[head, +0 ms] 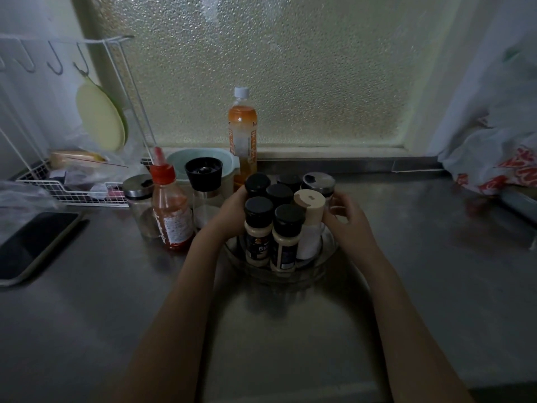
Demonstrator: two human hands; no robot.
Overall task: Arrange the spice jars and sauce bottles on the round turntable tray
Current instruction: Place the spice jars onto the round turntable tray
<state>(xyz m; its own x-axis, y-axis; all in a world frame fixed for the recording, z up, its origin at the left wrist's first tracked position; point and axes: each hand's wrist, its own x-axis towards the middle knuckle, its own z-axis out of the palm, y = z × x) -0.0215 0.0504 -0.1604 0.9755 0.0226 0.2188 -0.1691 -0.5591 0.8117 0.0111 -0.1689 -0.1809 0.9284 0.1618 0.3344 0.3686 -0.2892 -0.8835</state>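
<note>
A clear round turntable tray (316,271) sits mid-counter with several spice jars on it: black-capped jars (286,239), a beige-capped jar (310,216) and a steel-lidded glass jar (318,183) at the back. My left hand (232,213) presses against the black-capped jars on the tray's left side. My right hand (347,215) curls around the steel-lidded jar on the right side. Left of the tray stand a red sauce bottle (171,210), a black-topped glass dispenser (205,187) and another steel-lidded glass jar (139,205). An orange bottle (242,135) stands behind.
A white wire rack (66,190) with a pale green lid hanging above it fills the back left. A dark tray (32,245) lies at the left edge. A pale bowl (180,164) sits behind the dispenser. A plastic bag (494,167) lies at the back right, frosted window behind.
</note>
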